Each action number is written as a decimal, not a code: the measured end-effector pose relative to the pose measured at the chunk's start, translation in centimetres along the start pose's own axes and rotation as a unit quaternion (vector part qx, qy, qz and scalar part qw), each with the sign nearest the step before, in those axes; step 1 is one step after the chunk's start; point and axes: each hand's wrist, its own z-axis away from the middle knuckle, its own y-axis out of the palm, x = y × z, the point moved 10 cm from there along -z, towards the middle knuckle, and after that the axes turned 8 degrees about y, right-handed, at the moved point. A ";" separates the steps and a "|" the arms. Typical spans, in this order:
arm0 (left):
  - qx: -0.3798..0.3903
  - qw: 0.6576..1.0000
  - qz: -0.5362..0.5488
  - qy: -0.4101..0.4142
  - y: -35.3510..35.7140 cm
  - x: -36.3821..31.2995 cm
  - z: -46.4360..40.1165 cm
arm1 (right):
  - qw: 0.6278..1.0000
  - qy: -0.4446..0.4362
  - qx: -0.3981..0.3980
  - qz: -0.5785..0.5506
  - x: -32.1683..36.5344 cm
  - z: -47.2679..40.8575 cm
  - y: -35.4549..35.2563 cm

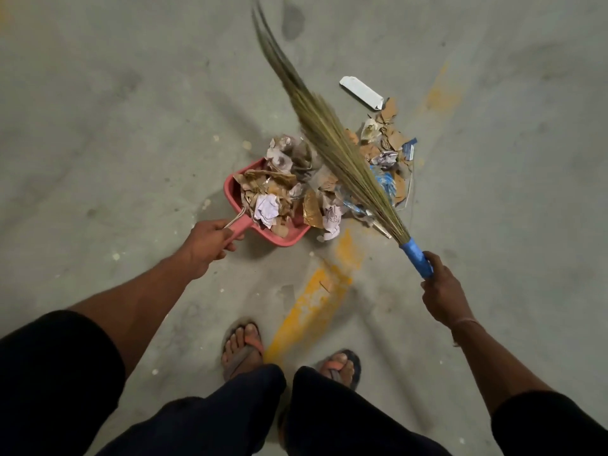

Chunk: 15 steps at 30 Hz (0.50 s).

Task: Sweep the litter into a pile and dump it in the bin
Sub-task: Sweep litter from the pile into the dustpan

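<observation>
Broom tips (263, 24) blurred, thinning out toward the top edge. Dustpan (230, 189) mostly buried under crumpled paper and torn cardboard; only its pink rim, rear wall and handle visible. Litter pile (388, 149) partly covered by the bristles crossing over it, individual scraps hard to tell apart. White flat strip (360, 92) lying just beyond the pile. Bin nowhere in frame.

Left hand (205, 243) reaching forward, arm nearly straight, fingers curled tight around the dustpan handle. Right hand (439, 291) out to the right, wrapped around the blue grip (416, 256) of the broom, bristles slanting up and left across the litter. Sandalled feet (243, 348) planted on grey concrete floor (98, 126) beside a worn yellow stripe (312, 301).
</observation>
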 end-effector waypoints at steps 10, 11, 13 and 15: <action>0.011 0.999 -0.030 0.031 0.3 -0.6 -1.2 | 0.990 0.112 0.025 0.083 1.3 -4.5 3.0; 0.012 0.999 -0.028 0.034 0.6 -0.8 -1.2 | 0.989 0.110 0.040 0.089 1.5 -4.4 3.5; 0.011 0.999 -0.023 0.032 1.0 -1.0 -1.4 | 0.988 0.091 0.068 0.105 1.8 -4.1 4.2; 0.012 0.999 -0.018 0.027 1.2 -0.9 -1.5 | 0.986 0.065 0.090 0.122 1.6 -3.5 4.5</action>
